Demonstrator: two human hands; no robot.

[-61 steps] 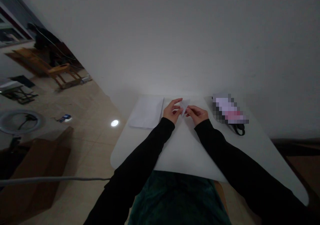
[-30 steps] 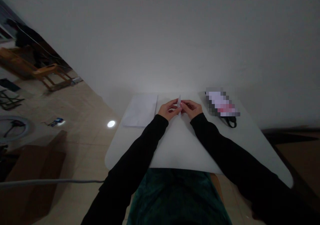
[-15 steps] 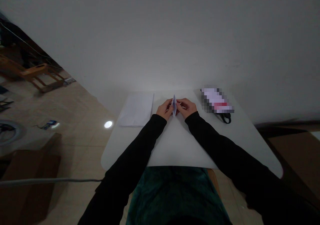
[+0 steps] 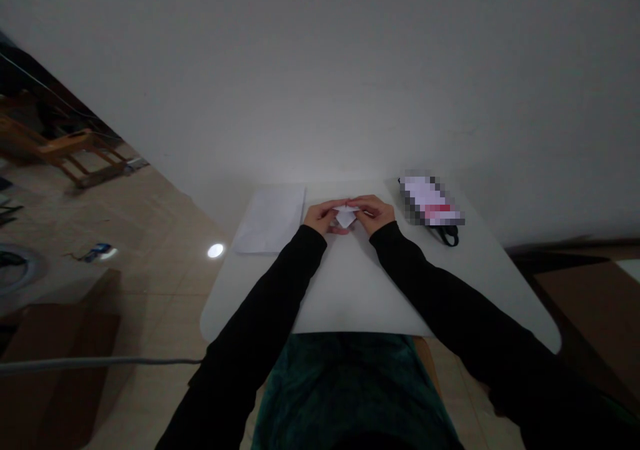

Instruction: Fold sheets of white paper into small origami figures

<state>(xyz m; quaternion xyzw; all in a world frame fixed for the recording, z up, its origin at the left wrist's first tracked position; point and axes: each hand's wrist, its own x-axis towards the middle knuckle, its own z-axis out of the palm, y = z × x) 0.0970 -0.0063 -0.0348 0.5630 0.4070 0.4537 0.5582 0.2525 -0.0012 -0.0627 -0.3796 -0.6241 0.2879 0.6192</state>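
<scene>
A small folded piece of white paper (image 4: pixel 346 217) is held between both hands over the far middle of a white table (image 4: pixel 360 283). My left hand (image 4: pixel 320 217) pinches its left side with curled fingers. On the other side, my right hand (image 4: pixel 374 213) grips the paper's right edge, fingers closed over the top. Both arms wear black sleeves and reach forward from my lap.
A stack of white paper sheets (image 4: pixel 271 226) lies on the table left of my hands. To the right sits a blurred-out object with a black strap (image 4: pixel 435 207). A white wall stands just behind the table. Tiled floor, a cardboard box (image 4: pixel 55 343) and wooden furniture are at left.
The paper stood upright as a narrow folded strip between my hands half a second ago; now it is spread wider and lower between them. The view shifted slightly.
</scene>
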